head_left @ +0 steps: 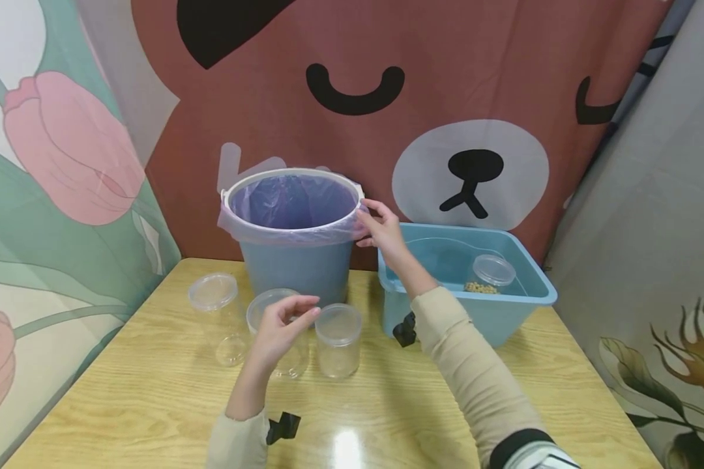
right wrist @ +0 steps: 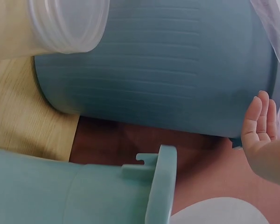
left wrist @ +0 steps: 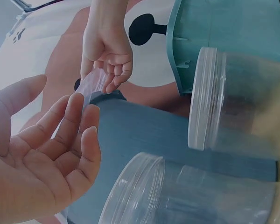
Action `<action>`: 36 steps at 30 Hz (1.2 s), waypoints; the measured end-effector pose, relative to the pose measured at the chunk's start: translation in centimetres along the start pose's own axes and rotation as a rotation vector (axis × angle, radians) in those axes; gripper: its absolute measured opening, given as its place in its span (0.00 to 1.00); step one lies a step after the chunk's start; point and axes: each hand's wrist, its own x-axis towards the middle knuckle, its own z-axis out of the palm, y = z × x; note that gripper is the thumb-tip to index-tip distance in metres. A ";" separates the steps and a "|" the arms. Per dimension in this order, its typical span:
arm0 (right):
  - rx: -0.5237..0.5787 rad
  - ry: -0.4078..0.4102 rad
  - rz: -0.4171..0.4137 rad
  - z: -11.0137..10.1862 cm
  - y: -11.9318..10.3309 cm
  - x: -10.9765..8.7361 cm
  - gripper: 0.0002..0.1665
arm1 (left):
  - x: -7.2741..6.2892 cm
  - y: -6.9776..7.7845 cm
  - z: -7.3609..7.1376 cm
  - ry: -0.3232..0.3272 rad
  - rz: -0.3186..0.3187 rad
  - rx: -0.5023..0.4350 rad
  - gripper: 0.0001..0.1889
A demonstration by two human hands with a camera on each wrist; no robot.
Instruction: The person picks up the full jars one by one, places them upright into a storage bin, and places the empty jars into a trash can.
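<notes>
A blue bin (head_left: 296, 267) with a white rim stands at the back, lined with a thin pinkish-purple plastic bag (head_left: 293, 236) folded over the rim. At the rim's right side, my right hand (head_left: 384, 231) pinches the bag's edge between thumb and fingers; the left wrist view shows the pink film (left wrist: 93, 81) at those fingertips. My left hand (head_left: 278, 332) hovers in front of the bin with loosely bent fingers, holding nothing. Clear lidded jars stand nearby: a tall jar (head_left: 212, 319) at left, a jar (head_left: 264, 303) partly behind the left hand, and a shorter jar (head_left: 338, 342) to its right.
Right of the bin is a light blue rectangular tub (head_left: 469, 306). Inside it sits a clear lidded jar (head_left: 491, 273) with small yellowish pieces. Everything stands on a wooden table (head_left: 123, 391), with a printed bear curtain (head_left: 352, 143) close behind.
</notes>
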 end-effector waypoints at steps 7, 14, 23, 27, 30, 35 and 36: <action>-0.013 0.029 0.015 0.5 0.0 0.4 0.24 | -0.6 0.1 -0.8 0.040 0.002 -0.029 0.11; -0.034 0.050 0.030 1.0 0.0 0.8 0.20 | -0.9 0.4 -1.4 0.057 0.051 -0.030 0.11; -0.038 0.112 0.103 1.5 -0.5 1.3 0.22 | -1.3 0.4 -2.3 0.097 0.048 -0.015 0.12; 0.007 0.136 0.133 1.6 -0.6 1.5 0.22 | -1.2 0.3 -2.8 0.114 0.062 -0.026 0.12; 0.016 0.138 0.144 1.7 -0.6 1.4 0.23 | -1.2 0.2 -3.3 0.134 0.067 -0.039 0.11; 0.030 0.137 0.138 1.9 -0.4 1.3 0.23 | -1.4 0.1 -4.3 0.165 0.079 -0.061 0.07; 0.036 0.139 0.136 1.9 -0.3 1.3 0.23 | -1.5 0.1 -4.6 0.175 0.076 -0.062 0.07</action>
